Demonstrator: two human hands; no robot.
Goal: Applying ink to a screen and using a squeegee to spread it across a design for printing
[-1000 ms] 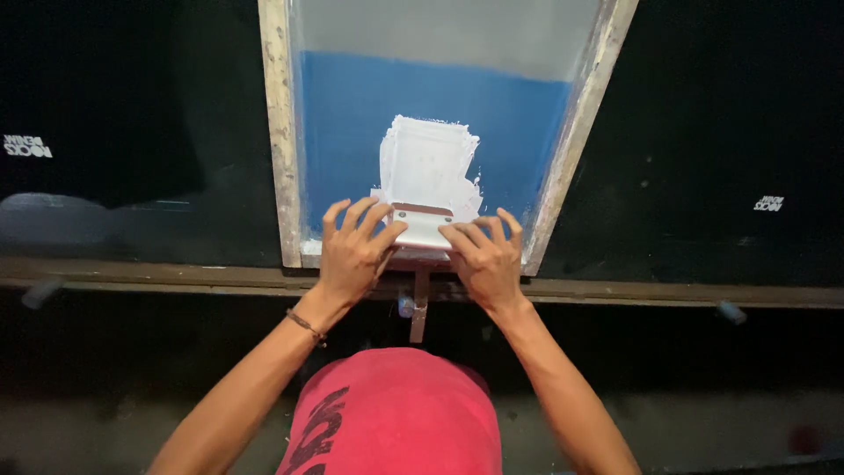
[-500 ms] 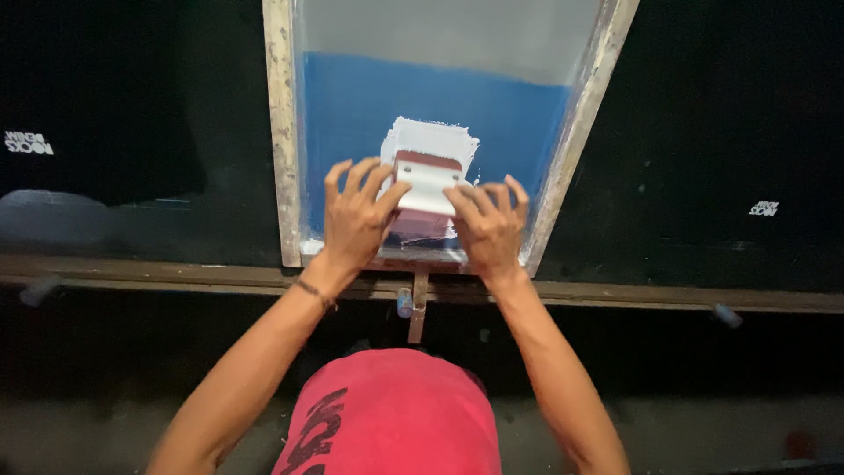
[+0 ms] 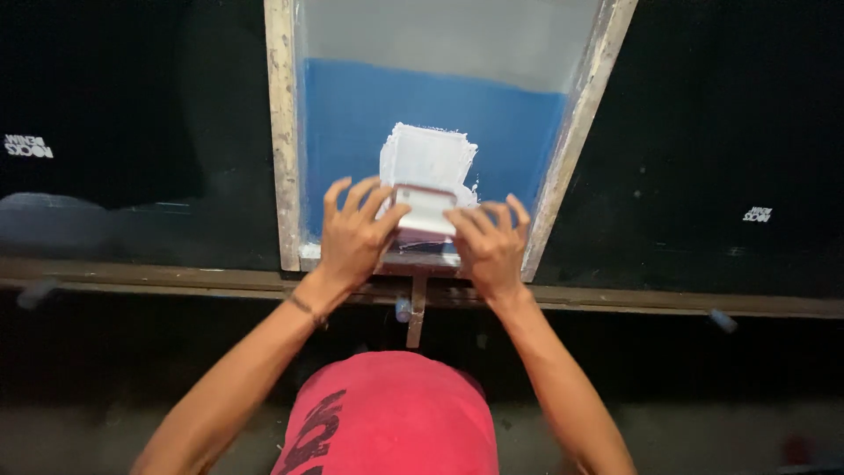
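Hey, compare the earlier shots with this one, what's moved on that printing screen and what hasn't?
The squeegee, gripped by the left hand and right hand, slid away from the person, up the blue mesh from the screen's near edge, and now sits on the white ink patch. Nothing was let go. The wooden frame and black fabric stayed put.

We see both hands gripping a squeegee (image 3: 424,209) on the blue mesh of a wooden-framed printing screen (image 3: 283,132). The left hand (image 3: 353,236) holds its left end, the right hand (image 3: 489,246) its right end. White ink (image 3: 428,157) lies just beyond the blade. Black fabric (image 3: 721,132) flanks the frame.
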